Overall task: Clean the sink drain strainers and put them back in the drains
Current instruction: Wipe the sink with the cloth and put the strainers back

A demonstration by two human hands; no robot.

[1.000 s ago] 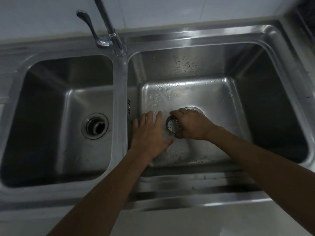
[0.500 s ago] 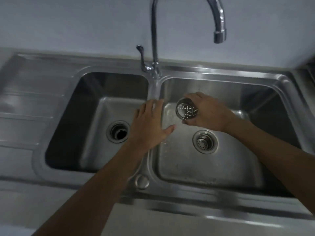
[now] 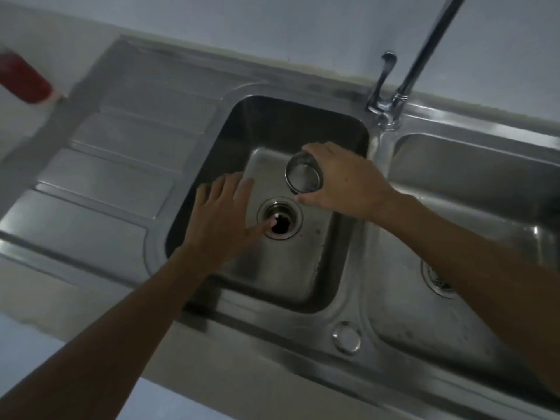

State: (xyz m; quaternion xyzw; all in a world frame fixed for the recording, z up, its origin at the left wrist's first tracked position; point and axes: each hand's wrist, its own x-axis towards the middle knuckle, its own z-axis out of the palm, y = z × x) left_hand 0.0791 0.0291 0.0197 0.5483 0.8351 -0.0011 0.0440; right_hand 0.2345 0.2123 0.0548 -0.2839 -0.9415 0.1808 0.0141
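Fingers (image 3: 315, 150) of the right hand (image 3: 348, 180) curl round a metal strainer (image 3: 304, 176), gripping it by its rim above the left basin (image 3: 303, 268), its open mouth facing the camera. Left hand (image 3: 221, 219) hangs flat with its fingers spread wide, holding nothing, the thumb tip over the edge of the open drain (image 3: 280, 218). That drain lies at about 7 o'clock from the strainer, just below it and apart. At 3 o'clock the right basin (image 3: 454, 322) shows a second drain (image 3: 438, 277), half hidden by the right forearm. Steel bench (image 3: 127, 165) with a ribbed drainboard fills 9 o'clock; a tap (image 3: 391, 95) stands at 1 o'clock against a pale wall (image 3: 272, 22). A blurred red object (image 3: 24, 83) sits at 10 o'clock.
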